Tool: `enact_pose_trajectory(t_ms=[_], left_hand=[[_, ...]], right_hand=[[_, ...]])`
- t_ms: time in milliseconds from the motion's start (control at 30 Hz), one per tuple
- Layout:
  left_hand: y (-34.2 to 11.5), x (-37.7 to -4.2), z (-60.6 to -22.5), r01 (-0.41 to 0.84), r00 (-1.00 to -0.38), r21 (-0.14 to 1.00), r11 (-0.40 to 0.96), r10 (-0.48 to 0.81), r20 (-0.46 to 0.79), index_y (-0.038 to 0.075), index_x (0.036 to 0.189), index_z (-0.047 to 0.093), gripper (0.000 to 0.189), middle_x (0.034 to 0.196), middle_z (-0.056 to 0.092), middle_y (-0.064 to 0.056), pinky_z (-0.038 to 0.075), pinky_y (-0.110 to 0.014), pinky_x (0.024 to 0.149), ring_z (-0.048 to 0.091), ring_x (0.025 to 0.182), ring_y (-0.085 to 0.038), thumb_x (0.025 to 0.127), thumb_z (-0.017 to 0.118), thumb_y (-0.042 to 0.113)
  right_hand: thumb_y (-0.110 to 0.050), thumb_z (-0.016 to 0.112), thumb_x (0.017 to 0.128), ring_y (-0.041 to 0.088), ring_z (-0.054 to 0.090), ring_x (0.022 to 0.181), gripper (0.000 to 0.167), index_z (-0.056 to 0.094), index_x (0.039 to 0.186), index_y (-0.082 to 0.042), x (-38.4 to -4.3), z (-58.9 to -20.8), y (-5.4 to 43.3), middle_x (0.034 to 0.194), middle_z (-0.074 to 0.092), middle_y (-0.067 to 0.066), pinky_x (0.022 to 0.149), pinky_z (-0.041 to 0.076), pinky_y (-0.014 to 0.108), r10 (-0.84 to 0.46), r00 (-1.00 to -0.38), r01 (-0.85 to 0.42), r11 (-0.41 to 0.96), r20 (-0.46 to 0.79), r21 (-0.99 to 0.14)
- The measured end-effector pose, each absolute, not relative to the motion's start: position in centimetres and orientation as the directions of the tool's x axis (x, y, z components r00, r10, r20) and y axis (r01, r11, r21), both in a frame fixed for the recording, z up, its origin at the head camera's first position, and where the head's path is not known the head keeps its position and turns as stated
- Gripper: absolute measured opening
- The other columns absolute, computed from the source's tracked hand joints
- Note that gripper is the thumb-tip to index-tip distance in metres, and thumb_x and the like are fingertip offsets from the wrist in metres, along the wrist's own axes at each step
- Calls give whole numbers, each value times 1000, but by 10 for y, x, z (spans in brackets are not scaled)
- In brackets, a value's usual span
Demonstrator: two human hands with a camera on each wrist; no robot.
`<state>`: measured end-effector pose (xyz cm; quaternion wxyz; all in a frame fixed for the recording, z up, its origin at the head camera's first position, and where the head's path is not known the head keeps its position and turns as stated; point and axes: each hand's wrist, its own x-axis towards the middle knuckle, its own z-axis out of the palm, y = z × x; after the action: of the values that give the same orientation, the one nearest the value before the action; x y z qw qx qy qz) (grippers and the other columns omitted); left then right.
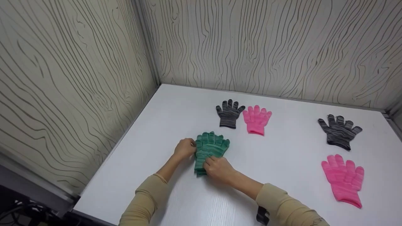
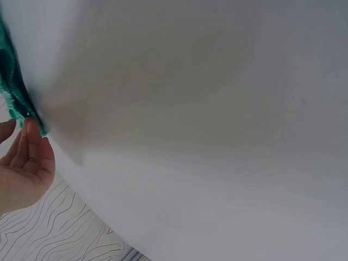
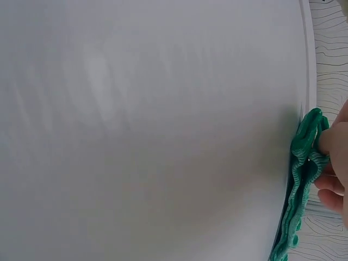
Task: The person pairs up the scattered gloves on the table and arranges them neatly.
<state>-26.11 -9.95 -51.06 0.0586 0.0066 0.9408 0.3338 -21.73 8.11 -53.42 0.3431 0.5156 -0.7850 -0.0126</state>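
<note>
Two green knit gloves (image 1: 211, 147) lie one on top of the other on the white table (image 1: 138, 160), fingers toward the back wall and cuffs toward the person. At their left edge, the left hand (image 1: 185, 148) pinches the fabric between thumb and fingers; the left wrist view shows a green edge (image 2: 19, 100) at those fingertips. Lower down on the right side, near the cuffs, the right hand (image 1: 219, 169) pinches the upper glove. Layered, slightly lifted cuff edges (image 3: 302, 174) show beside it in the right wrist view.
Behind the green pair lie a dark grey striped glove (image 1: 229, 115) and a pink glove (image 1: 257, 120), side by side. Another grey glove (image 1: 340, 132) and another pink glove (image 1: 344, 181) lie at the right. A dark object (image 1: 262, 216) shows beside the right sleeve. Patterned walls (image 1: 251, 47) border the table.
</note>
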Motion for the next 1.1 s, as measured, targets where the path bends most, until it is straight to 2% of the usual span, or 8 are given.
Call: enact_pose_trajectory(t_ms=[267, 367, 500, 567, 667, 833, 933, 1100], left_hand=[[-99, -262, -512, -62, -994, 610, 790, 8, -113, -2, 97, 66, 22, 90, 66, -11, 49, -38, 70, 60, 78, -23, 77, 60, 5], [-98, -261, -512, -73, -994, 605, 793, -12, -105, -1, 96, 67, 21, 89, 66, -10, 49, -39, 69, 61, 78, -24, 77, 61, 5], [-96, -264, -511, -83, -996, 599, 796, -40, -85, 0, 93, 67, 19, 87, 66, -10, 49, -38, 68, 61, 77, -24, 77, 60, 5], [-95, -266, -510, -77, -997, 601, 795, -42, -72, -1, 94, 67, 18, 88, 66, -10, 49, -38, 70, 61, 79, -25, 78, 60, 6], [-95, -271, -509, -51, -998, 605, 795, -28, -48, -2, 98, 66, 20, 90, 66, -12, 49, -39, 72, 62, 82, -26, 82, 59, 8], [-95, -279, -510, -26, -999, 596, 803, 1, -45, -4, 104, 64, 24, 95, 65, -14, 49, -39, 74, 61, 87, -27, 85, 57, 8], [-94, -282, -512, -20, -998, 597, 802, 24, -66, -4, 107, 63, 25, 95, 65, -14, 49, -38, 74, 61, 87, -26, 86, 57, 8], [-93, -286, -515, 1, -996, 579, 816, 53, -73, -3, 109, 63, 26, 97, 65, -13, 49, -36, 75, 61, 88, -25, 86, 56, 5]], right_hand=[[-14, 65, 79, 11, 53, 60, 6, 65, 73, -12, -217, -535, 81, 70, 58, -2, 49, 41, 22, -883, -228, -821, 401, 409, 407], [-16, 65, 81, 11, 53, 61, 8, 67, 74, -12, -218, -533, 83, 70, 60, -2, 51, 41, 21, -884, -253, -849, 398, 392, 349], [-15, 64, 84, 14, 58, 64, 9, 68, 78, -9, -226, -525, 89, 71, 63, 0, 53, 45, 23, -793, -396, -866, 491, 462, 100], [-12, 64, 83, 16, 60, 65, 7, 68, 80, -7, -234, -521, 95, 71, 64, 2, 53, 47, 25, -707, -485, -829, 559, 514, -13], [-8, 66, 80, 19, 60, 65, 3, 68, 80, -5, -249, -516, 104, 72, 63, 5, 50, 48, 30, -567, -610, -728, 677, 554, -109], [-8, 69, 77, 26, 60, 76, 13, 68, 90, -5, -269, -509, 116, 83, 61, 9, 54, 49, 40, -395, -809, -523, 822, 435, -227], [-10, 68, 79, 30, 59, 84, 19, 68, 97, -4, -277, -506, 119, 89, 61, 12, 58, 50, 45, -350, -878, -440, 859, 327, -261], [-9, 65, 80, 32, 61, 82, 21, 68, 99, -2, -282, -508, 118, 90, 63, 14, 61, 50, 47, -334, -913, -391, 880, 235, -270]])
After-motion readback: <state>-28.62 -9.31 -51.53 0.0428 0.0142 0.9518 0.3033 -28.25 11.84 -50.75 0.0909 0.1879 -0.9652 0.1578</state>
